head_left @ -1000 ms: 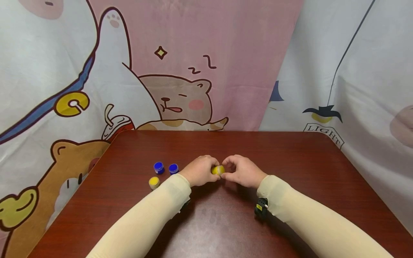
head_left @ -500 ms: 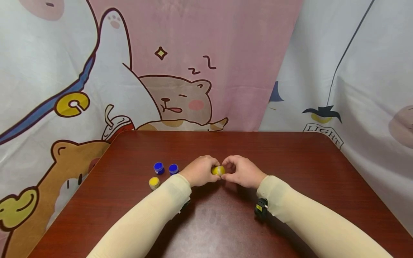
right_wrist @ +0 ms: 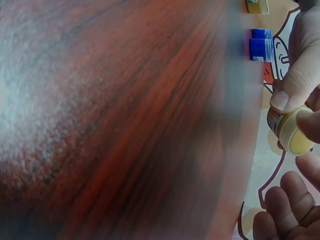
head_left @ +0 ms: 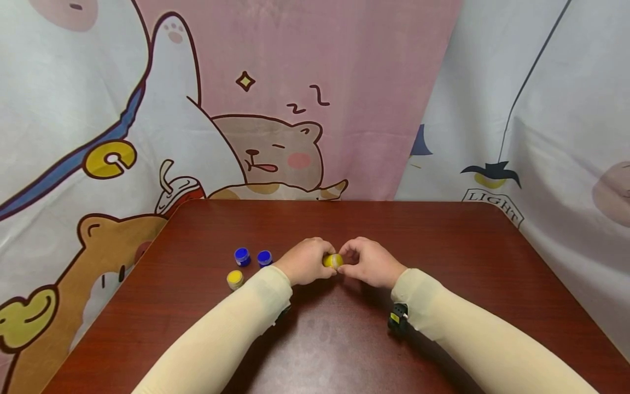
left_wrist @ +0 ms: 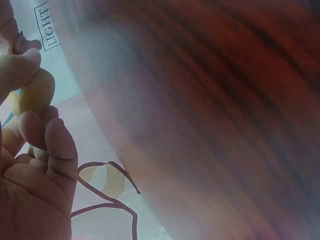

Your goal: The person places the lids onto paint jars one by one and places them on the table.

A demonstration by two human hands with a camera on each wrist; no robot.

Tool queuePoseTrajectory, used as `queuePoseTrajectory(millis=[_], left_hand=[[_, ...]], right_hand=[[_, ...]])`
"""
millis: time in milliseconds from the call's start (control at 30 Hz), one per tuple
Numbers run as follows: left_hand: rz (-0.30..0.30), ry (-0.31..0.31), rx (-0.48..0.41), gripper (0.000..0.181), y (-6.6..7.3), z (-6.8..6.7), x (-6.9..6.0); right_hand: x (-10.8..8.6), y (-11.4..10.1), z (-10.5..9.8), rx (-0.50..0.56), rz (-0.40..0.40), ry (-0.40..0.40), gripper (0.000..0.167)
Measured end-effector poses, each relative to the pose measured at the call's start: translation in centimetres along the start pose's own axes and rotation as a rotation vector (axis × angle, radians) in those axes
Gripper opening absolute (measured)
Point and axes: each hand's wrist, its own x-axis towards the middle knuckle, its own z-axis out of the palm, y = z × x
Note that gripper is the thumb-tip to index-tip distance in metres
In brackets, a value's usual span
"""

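Note:
In the head view my left hand (head_left: 307, 261) grips a small yellow jar (head_left: 333, 261) above the middle of the table, tilted on its side. Its thumb and fingers wrap the jar's body, with a printed label partly showing in the right wrist view. From the other side, my right hand (head_left: 371, 262) brings thumb and forefinger to the yellow lid end (right_wrist: 301, 142), which they appear to pinch by the rim. Fingers cover parts of the jar in every view. In the left wrist view the jar (left_wrist: 40, 92) sits between the left thumb and fingertips.
Left of the hands, two blue jars (head_left: 242, 256) and a second yellow jar (head_left: 235, 279) stand upright on the dark red table (head_left: 315, 339). The left forearm passes close to them. A printed cloth (head_left: 374, 98) hangs behind the table's far edge.
Both hands stay almost in place. The yellow jar between them has turned very slightly; the jars on the table have not moved.

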Motion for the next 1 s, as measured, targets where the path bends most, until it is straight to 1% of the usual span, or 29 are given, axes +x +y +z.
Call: queuePoseTrajectory(millis=[67,133,267,433,667,833,1000], left_hand=[[0.004,0.000,0.000,0.033,-0.02,0.01,0.01],[0.003,0.001,-0.002,0.033,-0.03,0.00,0.01],[-0.002,0.001,-0.004,0.033,0.00,-0.04,-0.04],[-0.001,-0.001,-0.006,0.033,0.06,-0.08,-0.11],[-0.006,-0.007,-0.018,0.033,0.15,-0.27,-0.28],[0.008,0.001,-0.012,0.033,0.11,-0.35,-0.27],[0.004,-0.001,-0.010,0.033,0.19,-0.50,-0.31]], right_hand=[[0.02,0.00,0.02,-0.009,-0.004,0.000,0.024],[0.01,0.01,0.00,-0.015,-0.003,0.000,0.027],[-0.06,-0.10,-0.03,0.003,-0.007,0.000,0.030],[-0.11,-0.23,-0.02,0.000,-0.003,0.001,0.023],[-0.14,-0.37,-0.11,-0.007,0.000,-0.001,0.031],[-0.11,-0.40,-0.12,-0.012,-0.004,-0.002,0.024],[-0.15,-0.53,-0.24,-0.007,0.010,-0.005,0.029]])
